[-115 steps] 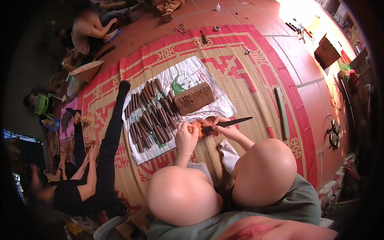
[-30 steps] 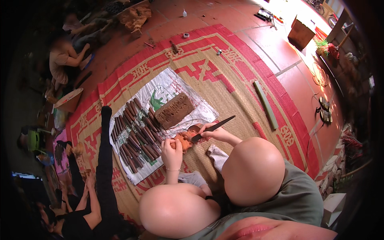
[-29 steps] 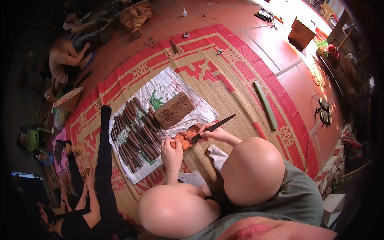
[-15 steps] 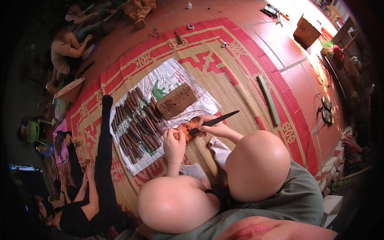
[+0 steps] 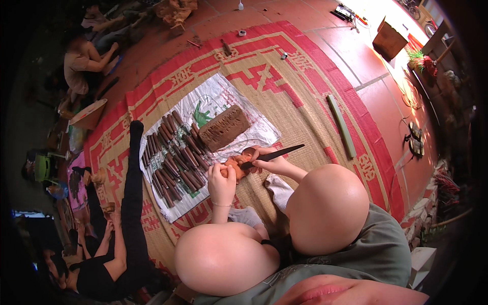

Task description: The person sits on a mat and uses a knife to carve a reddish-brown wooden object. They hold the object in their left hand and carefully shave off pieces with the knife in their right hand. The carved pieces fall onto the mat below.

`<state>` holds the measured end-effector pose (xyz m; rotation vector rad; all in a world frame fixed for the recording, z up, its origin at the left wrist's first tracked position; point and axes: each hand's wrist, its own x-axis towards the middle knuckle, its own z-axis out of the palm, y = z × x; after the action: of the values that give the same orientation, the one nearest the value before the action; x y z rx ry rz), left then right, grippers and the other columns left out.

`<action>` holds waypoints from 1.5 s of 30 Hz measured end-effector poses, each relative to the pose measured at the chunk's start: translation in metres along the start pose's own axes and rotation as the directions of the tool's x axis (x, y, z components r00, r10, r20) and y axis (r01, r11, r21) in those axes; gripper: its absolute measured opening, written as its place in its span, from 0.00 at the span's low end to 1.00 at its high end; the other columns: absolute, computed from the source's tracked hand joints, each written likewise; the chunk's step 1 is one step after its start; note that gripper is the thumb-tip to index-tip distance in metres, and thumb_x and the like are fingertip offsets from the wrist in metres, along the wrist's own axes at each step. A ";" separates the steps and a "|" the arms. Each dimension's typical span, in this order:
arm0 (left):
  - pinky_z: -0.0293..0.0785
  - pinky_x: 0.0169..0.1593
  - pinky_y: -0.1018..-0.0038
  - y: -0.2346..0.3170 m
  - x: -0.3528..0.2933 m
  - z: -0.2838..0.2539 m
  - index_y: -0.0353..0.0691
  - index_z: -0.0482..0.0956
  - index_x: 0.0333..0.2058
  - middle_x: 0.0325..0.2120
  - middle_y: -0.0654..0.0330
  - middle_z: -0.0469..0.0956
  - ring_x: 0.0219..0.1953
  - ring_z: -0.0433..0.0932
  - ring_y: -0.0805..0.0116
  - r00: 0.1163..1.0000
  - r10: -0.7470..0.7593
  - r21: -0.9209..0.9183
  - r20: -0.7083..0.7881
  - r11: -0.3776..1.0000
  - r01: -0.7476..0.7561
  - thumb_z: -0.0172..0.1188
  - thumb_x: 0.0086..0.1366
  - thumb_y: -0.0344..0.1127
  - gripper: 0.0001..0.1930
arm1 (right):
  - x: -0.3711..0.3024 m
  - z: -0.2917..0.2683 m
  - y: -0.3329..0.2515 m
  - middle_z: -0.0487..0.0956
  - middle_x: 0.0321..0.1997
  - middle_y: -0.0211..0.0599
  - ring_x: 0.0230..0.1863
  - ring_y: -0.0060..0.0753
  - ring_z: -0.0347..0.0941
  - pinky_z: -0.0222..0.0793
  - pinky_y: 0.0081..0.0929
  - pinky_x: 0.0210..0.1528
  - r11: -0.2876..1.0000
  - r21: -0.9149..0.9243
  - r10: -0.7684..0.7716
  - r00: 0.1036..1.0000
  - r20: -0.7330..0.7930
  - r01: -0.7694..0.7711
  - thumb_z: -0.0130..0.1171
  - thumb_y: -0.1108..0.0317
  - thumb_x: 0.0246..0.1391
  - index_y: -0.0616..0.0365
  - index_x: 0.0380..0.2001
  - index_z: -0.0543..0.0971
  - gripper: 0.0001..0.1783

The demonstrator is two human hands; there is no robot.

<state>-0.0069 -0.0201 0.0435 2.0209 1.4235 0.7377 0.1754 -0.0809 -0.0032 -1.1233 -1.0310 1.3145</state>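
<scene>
In front of my knees, my left hand (image 5: 221, 187) is closed round an orange-brown carved wooden piece (image 5: 237, 163). My right hand (image 5: 273, 163) grips a long, dark, flat tool (image 5: 285, 151), perhaps a file. One end of this tool lies against the carving, and its wider end points off to the right. Just beyond my hands a white sack (image 5: 218, 86) is spread out. Rows of dark brown handle-like rods (image 5: 175, 170) lie on it, beside a brown block (image 5: 224, 128) with a pitted top. My fingers partly hide the carving.
A red-and-tan woven mat (image 5: 305, 122) covers the tiled floor. On its right side rests a pale green bar (image 5: 341, 127). At the left a co-worker's black-clad leg (image 5: 133, 193) stretches along the sack, and their hands (image 5: 113, 223) hold a wooden piece. Another person (image 5: 81, 61) sits farther back.
The dark tool's outer end has dropped slightly in my right hand. My left hand stays on the carving. The co-worker's hands at the left have shifted a little.
</scene>
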 end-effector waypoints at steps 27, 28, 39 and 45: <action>0.64 0.29 0.69 -0.019 -0.002 0.006 0.32 0.68 0.21 0.19 0.54 0.67 0.22 0.68 0.59 0.996 0.033 -0.093 -0.086 0.995 -0.041 0.53 0.58 0.37 0.14 | 0.014 0.020 0.014 0.72 0.20 0.27 0.21 0.15 0.69 0.63 0.13 0.20 0.996 0.030 0.087 0.993 -0.081 -0.085 0.57 0.71 0.46 0.58 0.28 0.68 0.08; 0.64 0.29 0.69 -0.021 -0.004 0.006 0.32 0.68 0.21 0.19 0.54 0.67 0.22 0.68 0.59 0.997 0.015 -0.098 -0.081 0.995 -0.023 0.53 0.58 0.37 0.13 | 0.014 0.021 0.016 0.73 0.21 0.27 0.21 0.15 0.69 0.63 0.13 0.20 0.993 0.068 0.103 0.991 -0.081 -0.098 0.58 0.71 0.46 0.58 0.28 0.68 0.09; 0.64 0.28 0.71 -0.032 -0.008 0.005 0.32 0.68 0.21 0.19 0.54 0.68 0.21 0.68 0.64 0.995 -0.044 -0.124 -0.085 0.992 0.033 0.51 0.57 0.33 0.11 | 0.017 0.028 0.027 0.68 0.23 0.26 0.22 0.14 0.66 0.60 0.13 0.22 1.000 -0.017 0.006 0.999 -0.040 -0.007 0.58 0.72 0.46 0.58 0.23 0.68 0.08; 0.65 0.28 0.71 -0.034 -0.011 0.006 0.32 0.68 0.21 0.18 0.55 0.67 0.21 0.68 0.64 0.996 -0.019 -0.099 -0.082 0.995 0.011 0.52 0.57 0.33 0.10 | 0.015 0.038 0.016 0.71 0.20 0.27 0.20 0.14 0.66 0.60 0.13 0.21 0.997 0.003 0.081 0.997 0.014 -0.081 0.58 0.71 0.46 0.57 0.22 0.68 0.08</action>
<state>-0.0279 -0.0212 0.0142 1.9229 1.4178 0.8768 0.1348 -0.0662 -0.0131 -1.1656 -1.0019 1.3893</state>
